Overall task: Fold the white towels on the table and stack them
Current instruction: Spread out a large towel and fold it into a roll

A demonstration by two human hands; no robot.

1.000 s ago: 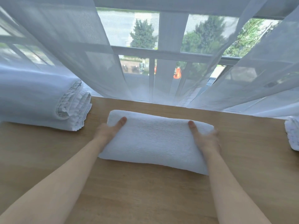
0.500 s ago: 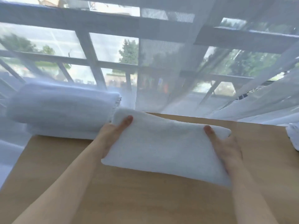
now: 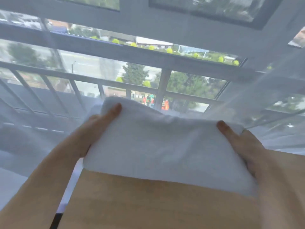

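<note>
The folded white towel [image 3: 161,146] is lifted above the wooden table [image 3: 148,204], and it hangs between the two hands in the middle of the head view. Its long axis runs from about 10 o'clock to about 4 o'clock, so the left end is a little higher and farther than the right end. The left hand [image 3: 92,129] grips the short edge on the 9 o'clock side, with the thumb lying on top of the cloth and the other fingers hidden below it. The right hand [image 3: 244,146] grips the opposite short edge on the 3 o'clock side in the same way, thumb on top, fingers under the towel. So each hand is closed on one end, and the towel lies directly between them, a little sagging in the middle. The near long edge points to 6 o'clock, toward the person; the far edge stands in front of the window [image 3: 181,76] and the thin curtain [image 3: 272,96]. A stack of towels does not show clearly here; a pale blurred shape at about 9 o'clock could be one, but I cannot tell. I judge that the towel is being carried for stacking, and that both hands must travel together to keep the fold.
</note>
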